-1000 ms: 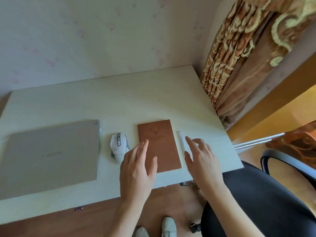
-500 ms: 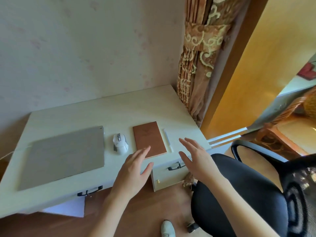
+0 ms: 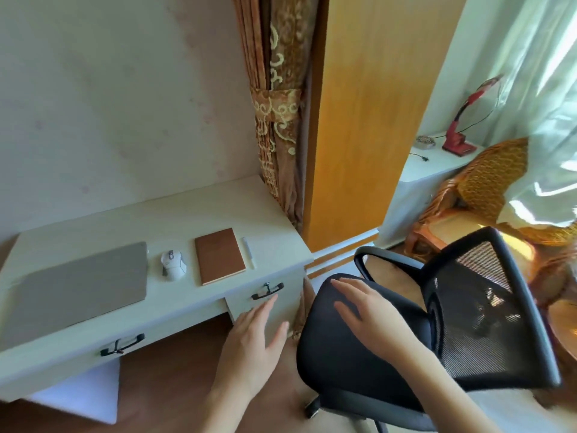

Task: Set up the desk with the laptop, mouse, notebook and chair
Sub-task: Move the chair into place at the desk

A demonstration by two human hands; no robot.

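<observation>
On the pale desk (image 3: 199, 214) lie a closed grey laptop (image 3: 75, 285) at the left, a white mouse (image 3: 172, 264) beside it, and a brown notebook (image 3: 219, 255) with a white pen (image 3: 249, 252) to its right. A black mesh office chair (image 3: 406, 339) stands to the right of the desk, turned sideways. My left hand (image 3: 253, 345) hovers open in front of the right drawer, holding nothing. My right hand (image 3: 365, 310) is open with fingers spread over the chair's seat; contact is unclear.
The desk front has two drawers with black handles (image 3: 268, 291) (image 3: 122, 345). A patterned curtain (image 3: 278, 126) and a wooden panel (image 3: 359, 120) stand behind the desk's right end. A wicker chair (image 3: 487, 189) and a red lamp (image 3: 459, 132) are at the far right.
The view has swung right and back from the desk. Both hands have left the notebook and come down, the right one over the chair seat, the left one before the drawer.
</observation>
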